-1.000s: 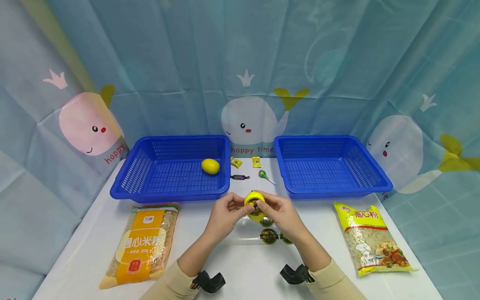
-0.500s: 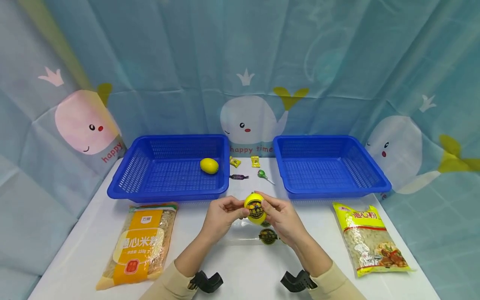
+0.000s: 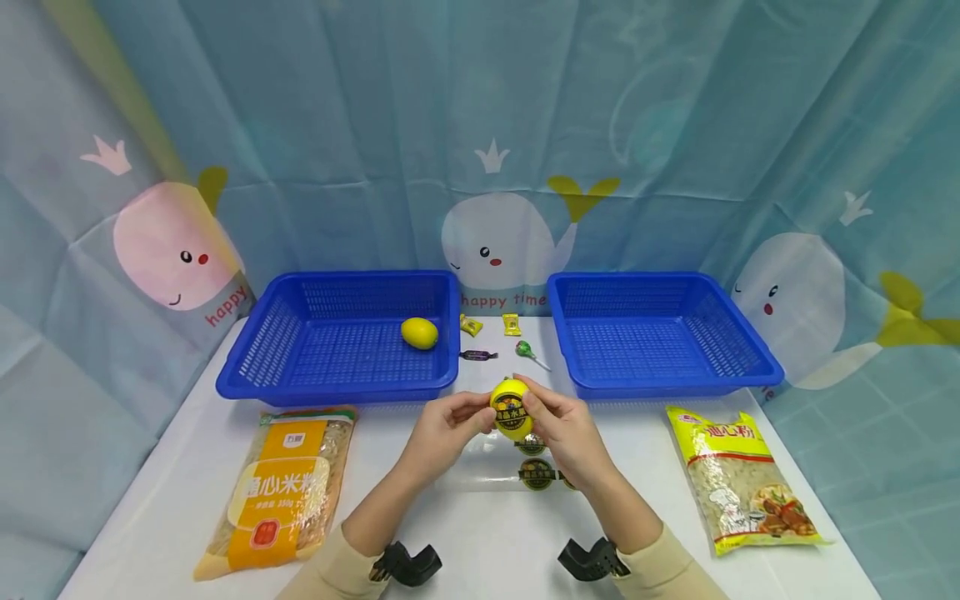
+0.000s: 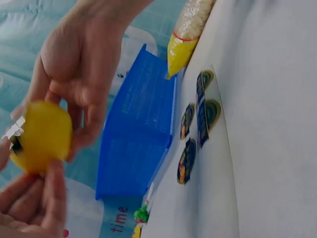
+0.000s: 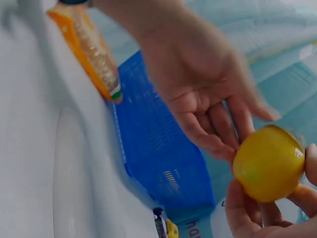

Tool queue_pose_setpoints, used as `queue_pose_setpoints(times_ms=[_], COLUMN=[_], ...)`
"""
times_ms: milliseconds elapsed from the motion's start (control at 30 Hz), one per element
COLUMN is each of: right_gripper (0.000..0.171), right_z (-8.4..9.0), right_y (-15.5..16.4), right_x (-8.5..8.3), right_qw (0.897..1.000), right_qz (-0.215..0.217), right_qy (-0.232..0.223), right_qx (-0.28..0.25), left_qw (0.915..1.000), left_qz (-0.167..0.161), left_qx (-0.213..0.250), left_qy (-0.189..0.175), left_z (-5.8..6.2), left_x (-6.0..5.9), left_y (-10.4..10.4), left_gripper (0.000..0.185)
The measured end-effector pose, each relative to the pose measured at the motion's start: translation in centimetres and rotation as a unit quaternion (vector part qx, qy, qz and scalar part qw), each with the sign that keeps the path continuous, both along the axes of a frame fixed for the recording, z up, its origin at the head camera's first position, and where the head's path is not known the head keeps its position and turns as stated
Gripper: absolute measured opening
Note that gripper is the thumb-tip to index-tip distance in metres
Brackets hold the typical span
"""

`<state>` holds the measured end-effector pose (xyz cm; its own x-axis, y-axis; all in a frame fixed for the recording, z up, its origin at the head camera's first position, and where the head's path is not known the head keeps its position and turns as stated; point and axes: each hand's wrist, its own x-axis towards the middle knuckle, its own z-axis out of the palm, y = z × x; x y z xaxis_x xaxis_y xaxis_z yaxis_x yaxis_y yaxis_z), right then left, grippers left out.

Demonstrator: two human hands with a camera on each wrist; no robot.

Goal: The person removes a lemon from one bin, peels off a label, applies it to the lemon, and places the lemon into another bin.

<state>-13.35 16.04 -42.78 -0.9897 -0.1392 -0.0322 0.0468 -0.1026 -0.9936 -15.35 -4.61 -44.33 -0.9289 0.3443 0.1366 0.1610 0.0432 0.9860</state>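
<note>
White tabletop [image 3: 480,533] spreads out before a blue curtain printed with whales, and both hands work just above it at the centre. Nearest the person, a clear strip of round dark stickers [image 3: 537,473] lies flat on the table under the hands. Above it, the left hand [image 3: 448,429] and the right hand [image 3: 564,429] hold a yellow lemon [image 3: 512,410] between them, lifted off the surface; fingertips of each hand curl against its sides, and a dark round label faces the head camera. From the left wrist view the lemon [image 4: 39,136] sits pinched between fingers on both sides.

Left of the hands lies an orange bag of rice noodles [image 3: 281,487]; to the right lies a yellow bag of macaroni [image 3: 742,479]. Farther back stand two blue baskets: the left basket [image 3: 247,375] holds a second lemon [image 3: 419,333] near its right wall, and the right basket [image 3: 757,362] stands well apart from it. Between the baskets lie small wrapped candies [image 3: 512,323] and a green lollipop [image 3: 525,349].
</note>
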Motion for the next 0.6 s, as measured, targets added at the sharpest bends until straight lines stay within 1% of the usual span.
queue_pose_setpoints(times_ms=[67, 167, 267, 367, 500, 600], right_gripper=[0.048, 0.046, 0.043, 0.041, 0.044, 0.047], right_z=[-0.1, -0.4, -0.4, -0.2, 0.4, 1.1], right_y=[-0.2, -0.4, -0.6, -0.6, 0.0, 1.2], right_x=[0.0, 0.0, 0.2, 0.3, 0.3, 0.0], right_qw=[1.000, 0.998, 0.996, 0.994, 0.988, 0.980], right_qz=[-0.010, -0.021, -0.024, -0.018, -0.003, -0.008], right_qy=[0.016, 0.034, 0.040, 0.042, 0.057, 0.082], right_qx=[0.024, 0.056, 0.078, 0.096, 0.142, 0.179], left_qw=[0.9999, 0.9993, 0.9985, 0.9978, 0.9978, 0.9977], left_qz=[0.004, 0.022, 0.039, 0.047, 0.047, 0.047], left_qx=[-0.015, -0.030, -0.038, -0.044, -0.047, -0.045], left_qy=[0.000, -0.005, -0.010, -0.011, -0.013, -0.020], left_z=[0.2, 0.4, 0.4, 0.5, 0.5, 0.5], left_x=[0.3, 0.7, 1.0, 1.2, 1.1, 1.0], left_y=[0.3, 0.8, 1.2, 1.5, 1.6, 1.6], left_gripper=[0.038, 0.047, 0.052, 0.056, 0.056, 0.052])
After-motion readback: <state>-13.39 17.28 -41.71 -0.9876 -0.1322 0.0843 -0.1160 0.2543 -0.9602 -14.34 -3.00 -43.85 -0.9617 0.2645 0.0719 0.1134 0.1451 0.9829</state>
